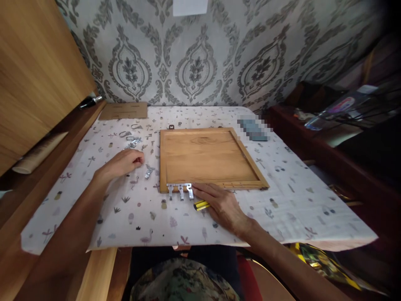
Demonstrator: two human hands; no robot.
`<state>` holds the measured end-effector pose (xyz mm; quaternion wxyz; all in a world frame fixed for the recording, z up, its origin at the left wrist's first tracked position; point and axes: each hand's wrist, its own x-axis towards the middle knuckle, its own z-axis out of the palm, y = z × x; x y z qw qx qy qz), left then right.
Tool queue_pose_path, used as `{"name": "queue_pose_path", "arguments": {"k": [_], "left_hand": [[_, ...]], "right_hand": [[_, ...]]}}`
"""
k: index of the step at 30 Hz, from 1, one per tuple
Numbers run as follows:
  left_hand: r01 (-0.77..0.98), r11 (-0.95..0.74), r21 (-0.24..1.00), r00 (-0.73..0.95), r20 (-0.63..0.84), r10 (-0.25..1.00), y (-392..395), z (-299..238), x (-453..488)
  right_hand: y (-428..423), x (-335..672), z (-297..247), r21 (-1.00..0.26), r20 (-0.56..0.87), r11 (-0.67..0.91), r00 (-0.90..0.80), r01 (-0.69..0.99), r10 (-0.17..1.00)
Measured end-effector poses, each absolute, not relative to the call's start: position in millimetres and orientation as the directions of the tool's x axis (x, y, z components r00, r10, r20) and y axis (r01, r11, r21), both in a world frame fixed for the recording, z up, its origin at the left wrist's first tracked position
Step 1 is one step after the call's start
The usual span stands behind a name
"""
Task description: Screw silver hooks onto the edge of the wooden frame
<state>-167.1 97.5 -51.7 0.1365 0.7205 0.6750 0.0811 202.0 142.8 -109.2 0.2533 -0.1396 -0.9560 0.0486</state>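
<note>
A wooden panel with a raised frame lies flat on the cloth-covered table. Along its near left edge sit three silver metal hinges in a row. My right hand rests at that edge, fingertips against the rightmost hinge, with a yellow-and-black tool handle sticking out from under its curled fingers; the rest of the tool is hidden. Left of the panel, my left hand has its fingers curled in, and whatever they may hold is out of sight. Beside it lie a loose hinge and more silver metal parts.
A cardboard piece lies at the back left of the table. At the back right is a blurred-out dark flat object. A wooden cabinet stands on the left, and a plastic bottle on the right.
</note>
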Motion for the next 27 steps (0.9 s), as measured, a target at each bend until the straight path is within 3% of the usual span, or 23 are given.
{"name": "queue_pose_path", "arguments": {"k": [27], "left_hand": [[0.958,0.014,0.285,0.008,-0.077,0.997,92.8,-42.3,-164.6]], "right_hand": [[143.1,203.1,-110.2,-0.193,0.433,0.950,-0.847,0.246,0.307]]}}
